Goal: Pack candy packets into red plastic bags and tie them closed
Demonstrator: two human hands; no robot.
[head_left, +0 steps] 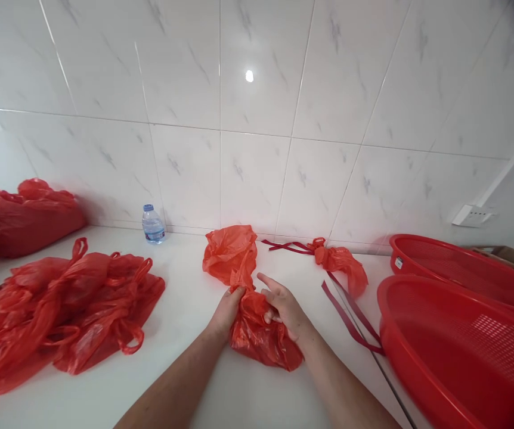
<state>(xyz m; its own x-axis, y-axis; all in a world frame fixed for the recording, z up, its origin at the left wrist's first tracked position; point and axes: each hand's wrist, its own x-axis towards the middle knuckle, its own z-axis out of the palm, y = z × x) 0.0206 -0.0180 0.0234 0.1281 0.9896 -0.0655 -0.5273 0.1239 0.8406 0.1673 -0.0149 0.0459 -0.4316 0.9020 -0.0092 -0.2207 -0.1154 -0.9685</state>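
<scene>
Left fingers (238, 293) clamp red bag (261, 342), right fingers (271, 282) half-curled.

Glossy white marble-veined wall tiles (248, 107), bright lamp glare on one tile, white surface (185, 310) below, white wall socket (471, 214) at right.

Centre of the surface (185, 333): bag (257, 333) between left grip (226, 310) and right grip (284, 307). Left of it, a heap of bags (60, 310) — behind that, a fuller bag (24, 217) against the wall (257, 179). Bottle (153, 224) at the wall, behind-left. Right, a small bag (341, 265) with ribbon (350, 319) — then near basket (463, 357) before far basket (463, 268).
</scene>
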